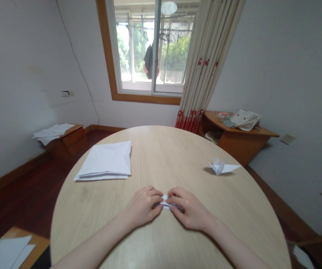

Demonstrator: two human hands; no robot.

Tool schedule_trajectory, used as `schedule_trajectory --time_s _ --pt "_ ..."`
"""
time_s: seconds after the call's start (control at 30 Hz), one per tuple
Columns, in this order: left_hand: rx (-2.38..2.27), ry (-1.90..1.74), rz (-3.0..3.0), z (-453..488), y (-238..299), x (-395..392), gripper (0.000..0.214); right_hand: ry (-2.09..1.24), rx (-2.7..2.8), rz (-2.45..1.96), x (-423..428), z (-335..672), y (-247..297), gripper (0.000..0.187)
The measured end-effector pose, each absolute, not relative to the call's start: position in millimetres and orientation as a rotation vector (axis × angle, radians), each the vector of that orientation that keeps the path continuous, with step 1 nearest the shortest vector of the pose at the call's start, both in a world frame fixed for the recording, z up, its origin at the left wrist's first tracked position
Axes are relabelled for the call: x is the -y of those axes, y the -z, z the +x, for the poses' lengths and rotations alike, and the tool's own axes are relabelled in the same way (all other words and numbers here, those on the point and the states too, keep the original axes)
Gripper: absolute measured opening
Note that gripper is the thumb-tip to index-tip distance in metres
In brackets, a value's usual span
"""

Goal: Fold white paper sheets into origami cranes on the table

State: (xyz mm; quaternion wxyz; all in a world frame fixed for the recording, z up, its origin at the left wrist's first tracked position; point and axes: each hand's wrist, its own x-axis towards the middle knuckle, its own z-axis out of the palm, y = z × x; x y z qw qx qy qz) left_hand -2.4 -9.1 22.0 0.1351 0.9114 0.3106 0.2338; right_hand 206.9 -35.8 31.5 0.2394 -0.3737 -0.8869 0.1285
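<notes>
Wooden table (175, 157), paper stack (105, 160), origami crane (219, 167)

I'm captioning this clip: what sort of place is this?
Probably a room in a private home: a garment hangs at the window, a red-trimmed curtain beside it, and a low wooden cabinet stands on the wooden floor.

domestic room, apparently a home: red-patterned curtain (203, 63) beside a wood-framed window (110, 52), garment (149, 61) hanging on a line outside, dark wooden floor (23, 194), low drawer cabinet (71, 141), corner side table (239, 140) bearing a cloth bag (245, 119).
</notes>
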Motion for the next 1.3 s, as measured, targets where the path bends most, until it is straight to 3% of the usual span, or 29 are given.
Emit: schedule_trajectory --time_s 0.23,0.5,0.77,1.03,1.3 --pt "-0.964 -0.630 2.587 -2 -23 11 0.015 -0.503 2.299 -1.144 32 201 -26 0.017" --pt "-1.107 -0.604 2.432 0 -26 13 0.022 -0.430 2.254 -1.326 30 193 -18 0.020" --pt "-1.107 -0.599 2.476 0 -31 14 0.018 -0.405 2.137 -1.375 29 192 -13 0.006" --pt "-1.074 -0.637 2.589 0 -23 12 0.017 -0.162 2.289 -1.300 26 193 -13 0.017" --pt "-1.150 -0.593 2.731 2 -18 12 0.021 -0.250 2.337 -1.291 32 193 -10 0.031"
